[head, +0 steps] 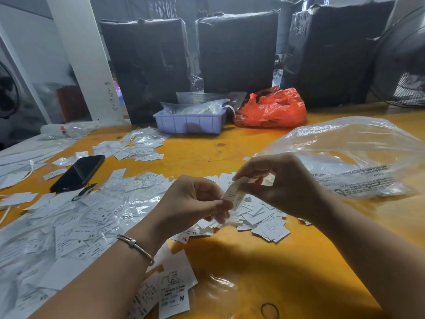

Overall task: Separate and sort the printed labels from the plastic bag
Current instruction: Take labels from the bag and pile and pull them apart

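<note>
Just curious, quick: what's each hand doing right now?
Left hand: pinching the label.
Right hand: pinching the same label.

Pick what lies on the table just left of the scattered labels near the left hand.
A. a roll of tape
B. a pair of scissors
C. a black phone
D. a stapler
C: a black phone lies flat on the yellow table, left of the left hand, among scattered labels.
</note>
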`<state>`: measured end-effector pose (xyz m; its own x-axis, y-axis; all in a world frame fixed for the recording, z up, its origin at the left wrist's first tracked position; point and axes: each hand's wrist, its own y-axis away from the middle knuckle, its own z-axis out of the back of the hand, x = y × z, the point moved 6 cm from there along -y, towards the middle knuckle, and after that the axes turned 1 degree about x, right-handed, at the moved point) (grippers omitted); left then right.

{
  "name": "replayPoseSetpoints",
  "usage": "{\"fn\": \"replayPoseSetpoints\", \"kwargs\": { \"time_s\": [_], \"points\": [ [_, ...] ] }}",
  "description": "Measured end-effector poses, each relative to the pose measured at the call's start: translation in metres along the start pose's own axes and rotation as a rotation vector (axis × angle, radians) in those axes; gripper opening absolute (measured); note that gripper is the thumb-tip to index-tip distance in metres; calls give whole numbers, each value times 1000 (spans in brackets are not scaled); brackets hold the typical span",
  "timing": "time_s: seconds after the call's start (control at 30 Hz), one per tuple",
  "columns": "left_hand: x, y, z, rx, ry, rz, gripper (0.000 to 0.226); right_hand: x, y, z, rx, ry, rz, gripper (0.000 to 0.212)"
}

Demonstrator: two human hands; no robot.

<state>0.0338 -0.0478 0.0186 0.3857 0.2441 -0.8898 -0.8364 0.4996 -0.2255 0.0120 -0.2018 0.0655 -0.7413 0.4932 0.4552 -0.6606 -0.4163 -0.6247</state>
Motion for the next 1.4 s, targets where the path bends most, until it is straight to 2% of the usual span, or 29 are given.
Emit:
{"fn": "replayPoseSetpoints", "kwargs": {
  "time_s": [0.13,0.27,0.33,0.47,0.6,0.73,0.87,1.1,1.3,1.4],
  "points": [
    [-1,0,-1,1,-19,12,32,-5,1,-4,4,2,-39,21],
    [1,0,2,-23,-24,31,21,-15,2,7,-140,-75,-130,15],
    [2,0,2,-29,-22,41,17,-16,2,8,-157,-78,-144,13],
    [2,0,2,-25,-10,54,24,-15,2,4,-140,-160,-166,12],
    [4,0,4,-32,11,65,19,-15,3,1,-115,-268,-172,12],
    [4,1,4,-31,58,73,28,-20,4,3,-134,-408,-222,12],
    [5,1,5,-34,82,73,23,-18,5,-1,-116,-390,-216,13],
    [5,1,6,-69,57,62,30,-14,4,-8,-112,-321,-187,11],
    [4,1,6,-78,86,43,8,-16,4,-14,-45,-334,-178,9],
    [1,1,4,-76,83,29,15,-19,5,-17,1,-346,-214,8]
  ]
}}
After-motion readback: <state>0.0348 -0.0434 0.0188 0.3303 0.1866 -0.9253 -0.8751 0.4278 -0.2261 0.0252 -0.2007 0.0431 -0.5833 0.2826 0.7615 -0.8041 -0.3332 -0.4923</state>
